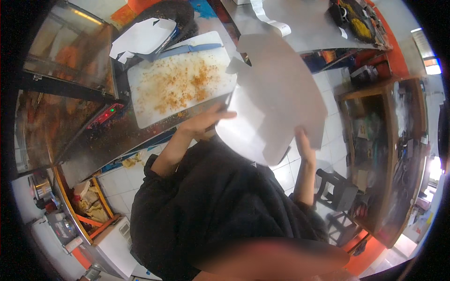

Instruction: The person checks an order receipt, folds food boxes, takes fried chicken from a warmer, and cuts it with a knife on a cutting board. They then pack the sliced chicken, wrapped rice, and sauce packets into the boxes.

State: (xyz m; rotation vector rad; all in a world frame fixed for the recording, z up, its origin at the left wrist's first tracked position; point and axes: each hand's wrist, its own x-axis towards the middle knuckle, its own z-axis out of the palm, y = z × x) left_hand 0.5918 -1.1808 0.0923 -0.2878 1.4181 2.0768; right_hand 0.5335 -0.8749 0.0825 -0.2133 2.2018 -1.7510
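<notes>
In front of my chest is an unfolded cardboard takeaway box (281, 84), with white inner faces and cut tabs, partly in shadow. My left hand (212, 117) grips its left edge, the thumb laid over the white inside. On the opposite side, my right hand (303, 142) holds the lower right part, its fingers partly hidden by the card. Left of the box lies a white cutting board (151, 84) strewn with orange-brown crumbs. A knife with a blue handle (207, 46) rests along the board's far edge. Beyond it stands another opened takeaway box (146, 35), dark outside and white inside.
A glass-fronted cabinet (70, 52) containing orange-brown food stands at left, above a panel with lit indicators (107, 114). Across from me, a steel counter (302, 21) bears a curling paper strip (272, 23). A black plastic stool (337, 191) and a wood-framed glass cabinet (369, 140) are at right.
</notes>
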